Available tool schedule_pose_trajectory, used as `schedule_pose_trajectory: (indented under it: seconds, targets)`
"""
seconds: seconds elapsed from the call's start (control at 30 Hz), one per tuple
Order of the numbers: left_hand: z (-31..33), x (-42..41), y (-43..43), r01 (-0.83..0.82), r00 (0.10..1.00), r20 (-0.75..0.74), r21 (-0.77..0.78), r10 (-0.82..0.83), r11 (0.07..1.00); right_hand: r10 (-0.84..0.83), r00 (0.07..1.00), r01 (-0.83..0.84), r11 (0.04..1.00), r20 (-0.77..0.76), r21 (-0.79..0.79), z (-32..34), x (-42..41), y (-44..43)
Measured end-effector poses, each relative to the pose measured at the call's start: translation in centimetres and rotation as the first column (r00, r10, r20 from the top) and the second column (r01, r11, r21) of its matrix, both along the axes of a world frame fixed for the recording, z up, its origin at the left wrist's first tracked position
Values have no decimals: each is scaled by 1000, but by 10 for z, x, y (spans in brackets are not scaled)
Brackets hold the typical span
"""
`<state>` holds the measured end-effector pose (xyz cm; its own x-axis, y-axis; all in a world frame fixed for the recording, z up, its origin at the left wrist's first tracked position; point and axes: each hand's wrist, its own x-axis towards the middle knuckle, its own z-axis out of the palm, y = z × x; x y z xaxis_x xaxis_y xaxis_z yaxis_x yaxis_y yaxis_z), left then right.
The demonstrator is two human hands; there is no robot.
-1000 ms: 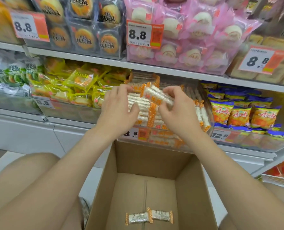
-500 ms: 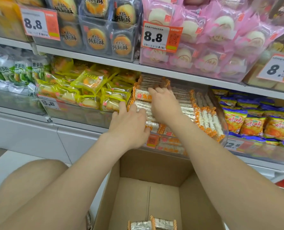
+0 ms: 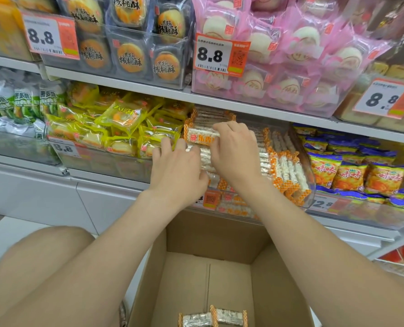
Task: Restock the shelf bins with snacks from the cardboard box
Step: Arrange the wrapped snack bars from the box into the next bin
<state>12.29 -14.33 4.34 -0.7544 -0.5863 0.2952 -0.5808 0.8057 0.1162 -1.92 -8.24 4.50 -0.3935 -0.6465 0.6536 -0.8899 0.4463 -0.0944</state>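
Left hand [image 3: 179, 168] rests flat on snack packets [image 3: 288, 171] in the shelf bin [image 3: 310, 192]; right hand [image 3: 235, 153] grips the top packet [image 3: 199, 138], likely light, brittle; hold its long edges.

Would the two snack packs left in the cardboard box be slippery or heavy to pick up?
Probably light: the snack packs look small and flat. Their shiny wrappers may be slippery. The crimped orange ends likely flex.

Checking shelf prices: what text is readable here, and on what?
"8.8": upper left tag
"8.8": pink bin tag
"8.8": upper right tag
"8.8": yellow bin tag
"2.8", first digit unclear: lower right tag
"核桃酥": pastry packs
"味味": orange bags
"乐香": orange-ended snack pack
Tags' small print: too small.
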Motion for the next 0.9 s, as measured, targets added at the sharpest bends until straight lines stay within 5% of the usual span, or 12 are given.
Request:
schedule_pose_trajectory:
  seconds: [0.1, 0.2, 0.3, 0.37, 0.43, 0.53, 0.77, 0.9]
  targets:
    - [2, 7, 11, 23, 973, -230, -29, -29, 999, 211, 955, -168, 965, 211, -203, -5, 35, 45]
    - [-7, 19, 29, 161, 956, -273, 184, -107, 970, 232, 847, -163, 970, 478, -182, -34, 65, 101]
    - [-38, 27, 49, 260, 948, 75, 377, -310, 889, -63, 783, -98, 970, 619, 222, -87, 61, 139]
    - [-68, 26, 64, 319, 803, 324, 475, -500, 820, -236, 707, -187, 847, 667, 498, -123, 51, 154]
    - [-106, 21, 78, 331, 648, 447, 564, -617, 757, -349, 664, -329, 657, 661, 678, -153, 41, 164]
    - [-165, 13, 92, 275, 567, 511, 622, -646, 733, -456, 665, -424, 423, 592, 801, -198, 27, 178]
    - [-278, 13, 92, 56, 495, 623, 673, -606, 738, -546, 641, -422, 337, 540, 842, -306, 27, 188]
    - [-330, 18, 96, 29, 395, 665, 681, -634, 732, -492, 730, -488, 112, 475, 865, -355, 31, 190]
